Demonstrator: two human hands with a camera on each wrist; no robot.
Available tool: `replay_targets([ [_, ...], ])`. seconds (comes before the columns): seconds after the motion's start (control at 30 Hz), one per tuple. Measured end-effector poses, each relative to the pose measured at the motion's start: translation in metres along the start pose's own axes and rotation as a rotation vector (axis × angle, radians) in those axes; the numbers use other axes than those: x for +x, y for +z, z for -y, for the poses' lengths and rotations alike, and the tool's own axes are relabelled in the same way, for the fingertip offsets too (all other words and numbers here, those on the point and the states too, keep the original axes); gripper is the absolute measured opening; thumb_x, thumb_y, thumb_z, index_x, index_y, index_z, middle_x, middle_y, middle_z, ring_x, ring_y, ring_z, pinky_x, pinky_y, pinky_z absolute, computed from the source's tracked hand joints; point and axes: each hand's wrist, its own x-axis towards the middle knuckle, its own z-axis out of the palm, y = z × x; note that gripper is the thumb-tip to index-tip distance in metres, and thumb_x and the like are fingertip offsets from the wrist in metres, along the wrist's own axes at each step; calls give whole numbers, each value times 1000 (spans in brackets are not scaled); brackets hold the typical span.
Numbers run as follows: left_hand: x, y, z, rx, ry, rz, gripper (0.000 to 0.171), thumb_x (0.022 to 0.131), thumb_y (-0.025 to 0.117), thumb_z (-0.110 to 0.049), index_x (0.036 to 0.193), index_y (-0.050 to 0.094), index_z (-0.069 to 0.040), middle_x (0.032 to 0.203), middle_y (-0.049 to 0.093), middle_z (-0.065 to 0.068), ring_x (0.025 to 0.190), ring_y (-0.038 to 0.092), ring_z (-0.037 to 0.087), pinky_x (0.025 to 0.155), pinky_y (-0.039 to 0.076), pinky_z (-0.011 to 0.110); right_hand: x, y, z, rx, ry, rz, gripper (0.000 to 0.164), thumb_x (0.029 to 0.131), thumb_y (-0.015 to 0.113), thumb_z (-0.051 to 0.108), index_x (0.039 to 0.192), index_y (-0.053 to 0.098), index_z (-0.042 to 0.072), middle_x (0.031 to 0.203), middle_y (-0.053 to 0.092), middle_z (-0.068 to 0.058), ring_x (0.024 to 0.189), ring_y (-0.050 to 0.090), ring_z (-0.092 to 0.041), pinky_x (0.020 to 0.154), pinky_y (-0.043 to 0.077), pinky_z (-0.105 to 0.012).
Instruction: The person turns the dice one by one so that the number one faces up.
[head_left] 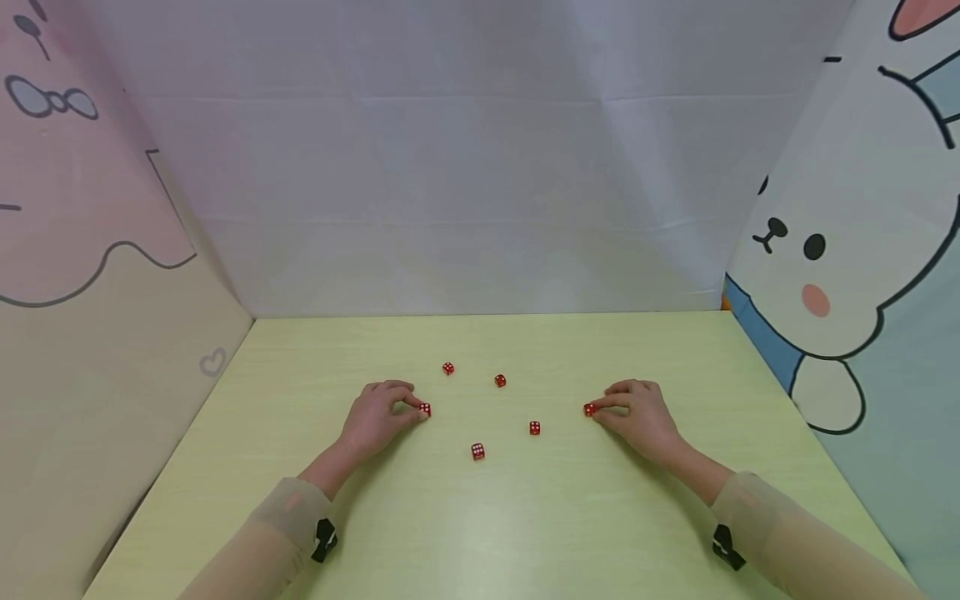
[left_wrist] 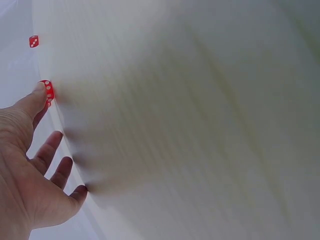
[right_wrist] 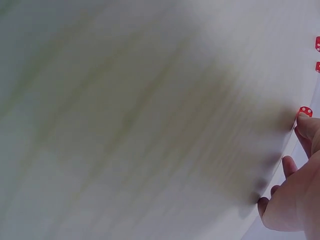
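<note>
My left hand (head_left: 377, 419) pinches a red die (head_left: 425, 409) with white pips between thumb and forefinger, low over the table. In the left wrist view the same die (left_wrist: 49, 90) shows beside the thumb tip, and the other fingertips reach the tabletop. On the other side, my right hand (head_left: 642, 419) pinches a second red die (head_left: 589, 409) in the same way. The right wrist view has this die (right_wrist: 305, 111) at the thumb tip, partly covered by it. Between the hands, several more red dice lie apart, among them one die (head_left: 535, 427) nearer the right hand.
Nearest me among the loose dice is one die (head_left: 477, 452); farther back lie another die (head_left: 448, 368) and a third die (head_left: 500, 380). The pale wooden table (head_left: 495, 533) meets a white cloth wall (head_left: 465, 192) at the back. Cartoon-printed panels (head_left: 847, 275) flank both sides.
</note>
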Motion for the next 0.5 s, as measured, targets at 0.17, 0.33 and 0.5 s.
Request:
replay_targets([
  [0.17,0,0,-1,1,-9,3,13,91,79,-35,96,78,-23,137,63,10,129,49,42,106,39,60,-1,0,0,7,-3,-2,15,92,79,21,104,82,12,125,61,-16,125,39,-43,99,38,-59],
  [0.33,0,-1,-1,2,-11,5,13,91,79,-35,97,78,-23,137,63,10,130,49,42,106,39,60,-1,0,-1,15,-5,1,18,92,79,23,106,81,13,126,60,-17,126,39,-43,100,38,-60],
  [0.5,0,-2,-2,0,-11,7,13,91,79,-35,96,78,-23,137,63,10,130,49,43,107,39,60,-2,-2,-3,5,-15,-3,23,92,79,26,110,80,12,126,61,-16,126,39,-43,101,37,-61],
])
